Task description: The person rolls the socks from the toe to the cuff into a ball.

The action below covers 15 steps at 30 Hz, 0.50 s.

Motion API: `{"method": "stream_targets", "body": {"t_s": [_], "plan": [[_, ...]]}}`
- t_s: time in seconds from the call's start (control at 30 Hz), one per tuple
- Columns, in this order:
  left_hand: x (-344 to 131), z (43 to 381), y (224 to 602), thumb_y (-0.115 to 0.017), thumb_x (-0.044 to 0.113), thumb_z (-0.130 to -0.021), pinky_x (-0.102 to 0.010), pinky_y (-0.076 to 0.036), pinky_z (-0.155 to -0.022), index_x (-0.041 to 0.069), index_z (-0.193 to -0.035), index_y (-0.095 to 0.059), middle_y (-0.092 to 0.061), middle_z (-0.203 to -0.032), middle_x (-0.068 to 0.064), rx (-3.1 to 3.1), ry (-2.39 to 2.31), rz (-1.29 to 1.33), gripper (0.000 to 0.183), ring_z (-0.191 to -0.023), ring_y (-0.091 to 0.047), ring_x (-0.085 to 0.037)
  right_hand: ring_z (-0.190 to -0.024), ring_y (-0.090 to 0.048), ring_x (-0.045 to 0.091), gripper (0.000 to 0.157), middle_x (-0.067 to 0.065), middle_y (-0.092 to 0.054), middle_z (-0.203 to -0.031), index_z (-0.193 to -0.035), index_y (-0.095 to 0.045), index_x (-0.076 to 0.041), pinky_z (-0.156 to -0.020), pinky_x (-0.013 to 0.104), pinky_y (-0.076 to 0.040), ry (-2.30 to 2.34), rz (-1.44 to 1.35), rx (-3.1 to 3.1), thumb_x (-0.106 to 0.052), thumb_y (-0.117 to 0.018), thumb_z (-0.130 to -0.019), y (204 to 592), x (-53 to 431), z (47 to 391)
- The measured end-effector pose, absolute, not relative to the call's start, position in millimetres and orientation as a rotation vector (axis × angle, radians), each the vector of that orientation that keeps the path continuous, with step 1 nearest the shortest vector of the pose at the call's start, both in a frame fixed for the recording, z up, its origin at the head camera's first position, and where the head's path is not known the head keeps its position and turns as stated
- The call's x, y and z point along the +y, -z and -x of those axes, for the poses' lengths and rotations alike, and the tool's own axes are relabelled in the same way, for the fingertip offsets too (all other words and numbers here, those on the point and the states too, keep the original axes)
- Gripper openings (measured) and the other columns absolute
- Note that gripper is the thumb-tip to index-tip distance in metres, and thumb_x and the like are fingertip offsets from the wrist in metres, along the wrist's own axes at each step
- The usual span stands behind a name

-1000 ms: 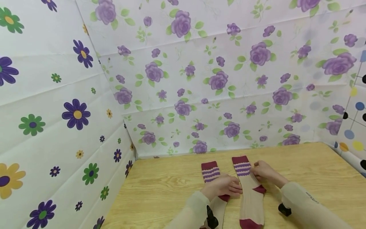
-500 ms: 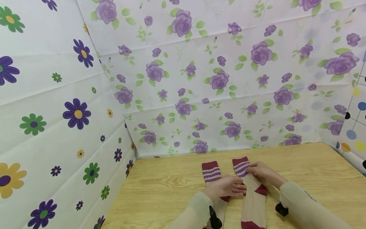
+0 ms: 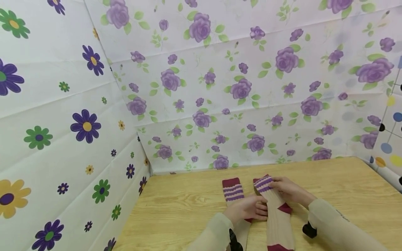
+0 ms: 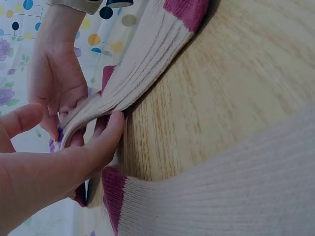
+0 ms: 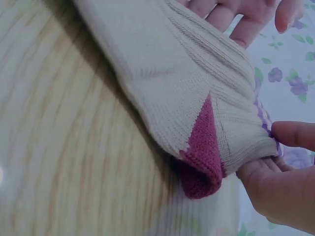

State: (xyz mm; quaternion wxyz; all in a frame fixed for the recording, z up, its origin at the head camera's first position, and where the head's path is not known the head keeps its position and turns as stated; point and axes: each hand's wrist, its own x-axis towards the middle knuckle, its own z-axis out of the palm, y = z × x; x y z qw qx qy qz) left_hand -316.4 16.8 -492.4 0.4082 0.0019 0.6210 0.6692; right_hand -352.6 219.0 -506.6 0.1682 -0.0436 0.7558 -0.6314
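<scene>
Two cream socks with maroon cuffs, heels and toes and purple stripes lie side by side on the wooden table (image 3: 176, 209). My right hand (image 3: 289, 190) pinches the right sock (image 3: 279, 226) near its striped cuff, thumb above and fingers beneath, as the right wrist view shows. That upper part is raised off the table, while the foot part lies flat. My left hand (image 3: 246, 209) reaches across the left sock (image 3: 233, 191), hiding its middle. In the left wrist view, its relaxed fingers (image 4: 106, 140) are under the lifted edge of the right sock, with the thumb held apart.
Behind the table hangs a white sheet with purple roses (image 3: 201, 118). A daisy-patterned sheet (image 3: 84, 125) closes off the left side, and a dotted one (image 3: 389, 139) the right. Black wrist cameras sit under both sleeves (image 3: 333, 219).
My right hand has moved left onto the right sock's striped part and lifted it, so the cuff now bends up. My left fingers have gone to the sock's left edge and under it.
</scene>
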Motion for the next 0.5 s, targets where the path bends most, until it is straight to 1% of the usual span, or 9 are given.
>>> {"method": "stream_targets", "body": {"t_s": [0.07, 0.1, 0.17, 0.23, 0.3, 0.37, 0.43, 0.5], "plan": [[16.0, 316.3, 492.8, -0.055, 0.019, -0.093, -0.057, -0.033, -0.110, -0.006, -0.145, -0.029, -0.034, -0.144, -0.036, 1.530, -1.671, -0.002, 0.063, -0.135, -0.035, -0.050, -0.120, -0.048, 0.029, 0.066, 0.038, -0.031, -0.145, -0.145, -0.013, 0.019, -0.096, 0.040, -0.046, 1.802, 0.158, 2.126, -0.013, -0.047, -0.099, 505.8, 218.4, 352.2], [15.6, 316.1, 492.6, -0.055, 0.020, -0.093, -0.058, -0.032, -0.110, -0.006, -0.146, -0.027, -0.030, -0.146, -0.038, 1.515, -1.666, -0.001, 0.065, -0.136, -0.031, -0.052, -0.118, -0.050, 0.029, 0.066, 0.038, -0.031, -0.145, -0.145, -0.012, 0.019, -0.095, 0.039, -0.047, 1.804, 0.166, 2.118, -0.012, -0.047, -0.098, 504.9, 217.7, 351.8], [15.1, 315.0, 492.0, -0.055, 0.022, -0.093, -0.059, -0.030, -0.111, -0.005, -0.148, -0.024, -0.027, -0.148, -0.038, 1.499, -1.651, 0.004, 0.069, -0.137, -0.028, -0.052, -0.114, -0.053, 0.025, 0.066, 0.038, -0.032, -0.144, -0.145, -0.011, 0.019, -0.092, 0.036, -0.048, 1.819, 0.182, 2.092, -0.009, -0.046, -0.097, 503.5, 216.6, 351.9], [14.8, 313.3, 491.1, -0.055, 0.023, -0.093, -0.059, -0.030, -0.111, -0.003, -0.147, -0.025, -0.029, -0.147, -0.037, 1.495, -1.636, 0.007, 0.068, -0.138, -0.029, -0.050, -0.107, -0.055, 0.021, 0.066, 0.035, -0.039, -0.140, -0.146, -0.009, 0.019, -0.089, 0.034, -0.049, 1.835, 0.205, 2.062, -0.007, -0.045, -0.096, 501.8, 215.6, 352.4], [14.4, 310.9, 491.1, -0.055, 0.023, -0.093, -0.058, -0.030, -0.112, -0.004, -0.145, -0.027, -0.031, -0.147, -0.035, 1.497, -1.616, 0.012, 0.065, -0.138, -0.031, -0.047, -0.100, -0.057, 0.016, 0.067, 0.028, -0.049, -0.132, -0.146, -0.008, 0.018, -0.085, 0.031, -0.050, 1.868, 0.204, 2.011, -0.006, -0.045, -0.096, 500.8, 214.2, 353.1], [13.8, 307.6, 490.9, -0.054, 0.022, -0.093, -0.057, -0.029, -0.112, -0.005, -0.142, -0.030, -0.033, -0.146, -0.033, 1.503, -1.585, 0.014, 0.061, -0.138, -0.033, -0.044, -0.096, -0.058, 0.013, 0.067, 0.019, -0.056, -0.124, -0.146, -0.008, 0.018, -0.082, 0.029, -0.050, 1.895, 0.201, 1.963, -0.006, -0.045, -0.096, 500.0, 213.5, 354.2], [13.0, 304.7, 491.3, -0.053, 0.022, -0.095, -0.055, -0.029, -0.113, -0.004, -0.140, -0.033, -0.035, -0.144, -0.030, 1.506, -1.549, 0.006, 0.056, -0.138, -0.033, -0.042, -0.094, -0.058, 0.012, 0.067, 0.011, -0.058, -0.119, -0.146, -0.005, 0.018, -0.080, 0.028, -0.050, 1.911, 0.207, 1.929, -0.005, -0.044, -0.097, 499.5, 213.3, 355.2], [11.8, 302.3, 492.1, -0.052, 0.020, -0.096, -0.056, -0.028, -0.113, -0.003, -0.136, -0.037, -0.039, -0.141, -0.027, 1.506, -1.526, -0.004, 0.049, -0.139, -0.032, -0.041, -0.093, -0.058, 0.011, 0.068, 0.007, -0.059, -0.116, -0.147, -0.004, 0.017, -0.079, 0.027, -0.051, 1.933, 0.197, 1.897, -0.005, -0.044, -0.097, 498.9, 213.2, 356.0]]}}
